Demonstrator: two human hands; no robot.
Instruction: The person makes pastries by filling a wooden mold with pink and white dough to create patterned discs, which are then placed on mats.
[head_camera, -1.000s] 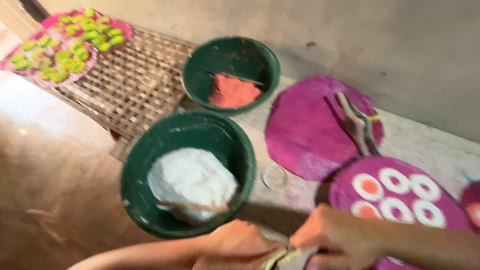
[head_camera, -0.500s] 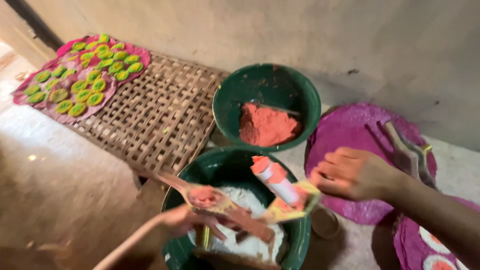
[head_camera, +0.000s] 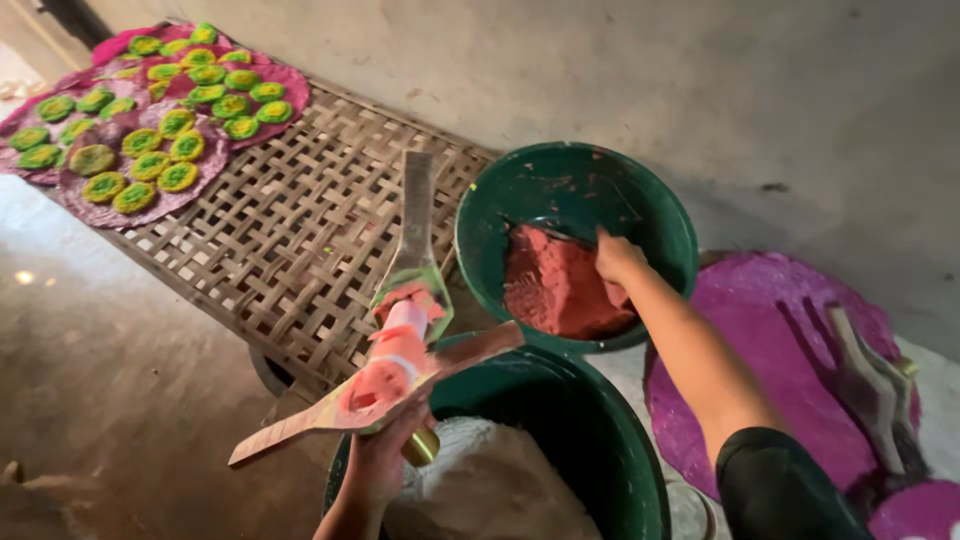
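Over the near green bowl, the left hand grips a hinged metal press by its handles, pink dough smeared on its plates and centre tube. It looks stiff and light, best held where the handles cross. Farther right, the right hand digs into soft, sticky red dough in the far green bowl; fingers buried, so its grasp cannot be told.

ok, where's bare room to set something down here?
Free: the woven mat between the green-and-yellow discs and the red-paste tub; also the purple sheet left of the scissor-like tool. Crowded: both tubs, right hand in the paste, left hand holding a mould.
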